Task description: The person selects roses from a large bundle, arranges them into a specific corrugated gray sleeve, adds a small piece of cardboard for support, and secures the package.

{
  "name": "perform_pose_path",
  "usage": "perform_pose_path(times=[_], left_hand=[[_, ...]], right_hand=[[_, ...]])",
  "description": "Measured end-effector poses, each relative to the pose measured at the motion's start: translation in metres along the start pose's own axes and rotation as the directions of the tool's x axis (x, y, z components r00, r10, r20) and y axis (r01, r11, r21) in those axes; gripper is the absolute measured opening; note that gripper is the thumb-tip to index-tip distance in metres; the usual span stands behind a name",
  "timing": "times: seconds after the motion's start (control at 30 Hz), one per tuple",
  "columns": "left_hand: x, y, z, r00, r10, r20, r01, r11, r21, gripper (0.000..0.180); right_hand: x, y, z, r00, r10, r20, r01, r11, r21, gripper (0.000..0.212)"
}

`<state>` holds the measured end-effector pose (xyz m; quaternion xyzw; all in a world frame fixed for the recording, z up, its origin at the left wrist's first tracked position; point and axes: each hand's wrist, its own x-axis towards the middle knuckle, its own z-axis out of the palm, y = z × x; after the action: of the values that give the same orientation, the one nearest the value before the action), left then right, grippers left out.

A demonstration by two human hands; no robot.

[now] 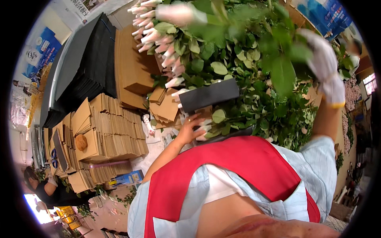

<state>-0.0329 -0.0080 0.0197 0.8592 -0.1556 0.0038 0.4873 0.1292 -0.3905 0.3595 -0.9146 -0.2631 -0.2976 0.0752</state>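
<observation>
In the upper right, the gloved right hand [320,57] seems closed on a pink rose [181,14] stretching leftward; at centre, the left hand [189,130] has unclear grip.

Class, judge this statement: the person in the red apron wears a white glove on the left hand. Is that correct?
Wrong side: in the head view, the person in the red apron wears a white glove on the right hand.

We see pink-and-white tapered flower buds [151,36] and green oval leaves [219,68]; a charcoal-black rectangular block [208,96]; tan folded cardboard stacks [119,137]; tall black sheet stacks [85,67]; our white fabric glove [323,59], yellow at its cuff edge; our plain red cloth apron [238,154]; our pale blue, finely striped cloth shirt [320,158].
</observation>
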Motion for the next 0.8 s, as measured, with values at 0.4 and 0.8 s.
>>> perform_pose_path(times=[0.4, 0.8], left_hand=[[0.014, -0.002, 0.006, 0.978, 0.210, 0.019, -0.206, 0.932, 0.298, 0.053], [0.011, 0.013, -0.006, 0.994, 0.108, -0.006, -0.106, 0.984, 0.142, 0.050]], right_hand=[[-0.200, -0.028, 0.175, 0.867, 0.106, 0.486, -0.078, 0.994, -0.077, 0.016], [-0.048, -0.138, 0.105, 0.444, -0.774, 0.452, 0.171, 0.568, 0.805, 0.037]])
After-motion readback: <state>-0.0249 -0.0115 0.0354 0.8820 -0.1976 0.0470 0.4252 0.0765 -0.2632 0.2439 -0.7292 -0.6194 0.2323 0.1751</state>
